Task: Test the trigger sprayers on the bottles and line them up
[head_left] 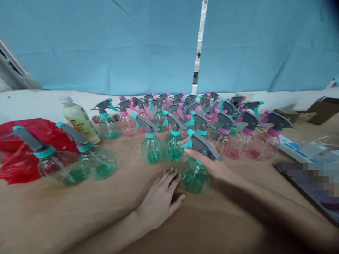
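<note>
My right hand (208,160) is wrapped round the neck of a green spray bottle (195,178), just under its grey and teal trigger head. The bottle is upright at the front of a group of spray bottles. My left hand (162,194) lies on the brown tabletop (127,211) beside that bottle, fingers stretched out, fingertips near its base. Behind are another green spray bottle (173,148) and one more green spray bottle (151,150). A row of pink spray bottles (239,143) stands to the right.
Two green spray bottles (99,165) stand at left before a red plastic bag (34,141) and a drink bottle (79,118). At right are a power strip (293,148), a dark flat device (304,180) and a cardboard box (324,109). Blue sheeting (145,46) hangs behind.
</note>
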`<state>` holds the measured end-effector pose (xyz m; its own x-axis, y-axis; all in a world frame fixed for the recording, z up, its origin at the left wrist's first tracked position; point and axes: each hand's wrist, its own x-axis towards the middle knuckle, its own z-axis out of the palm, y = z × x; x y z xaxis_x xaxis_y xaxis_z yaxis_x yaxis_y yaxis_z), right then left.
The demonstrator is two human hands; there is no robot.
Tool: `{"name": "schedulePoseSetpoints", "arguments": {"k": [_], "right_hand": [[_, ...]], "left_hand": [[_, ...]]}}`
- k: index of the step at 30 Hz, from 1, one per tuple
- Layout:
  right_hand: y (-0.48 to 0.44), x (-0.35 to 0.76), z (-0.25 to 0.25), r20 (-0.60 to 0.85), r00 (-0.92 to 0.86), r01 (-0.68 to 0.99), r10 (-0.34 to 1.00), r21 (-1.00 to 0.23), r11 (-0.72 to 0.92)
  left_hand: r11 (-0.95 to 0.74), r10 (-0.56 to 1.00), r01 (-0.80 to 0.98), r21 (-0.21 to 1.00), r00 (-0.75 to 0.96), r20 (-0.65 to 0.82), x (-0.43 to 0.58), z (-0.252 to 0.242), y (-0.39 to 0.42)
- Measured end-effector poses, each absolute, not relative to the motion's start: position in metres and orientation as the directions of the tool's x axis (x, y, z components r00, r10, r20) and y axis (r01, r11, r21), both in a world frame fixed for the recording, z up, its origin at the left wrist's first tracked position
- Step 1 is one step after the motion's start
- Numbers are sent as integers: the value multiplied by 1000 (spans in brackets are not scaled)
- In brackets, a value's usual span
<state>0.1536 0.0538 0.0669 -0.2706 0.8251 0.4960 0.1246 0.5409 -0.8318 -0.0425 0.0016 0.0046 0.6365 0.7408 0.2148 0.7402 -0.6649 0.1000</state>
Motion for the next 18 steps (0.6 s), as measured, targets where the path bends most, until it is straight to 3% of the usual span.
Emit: {"name": "schedulePoseSetpoints", "arguments": {"k": [18], "right_hand": [[54,155,64,506,-283,80,815,-834,546]], "left_hand": [[-664,741,740,104,633,226,-43,4,2]]}}
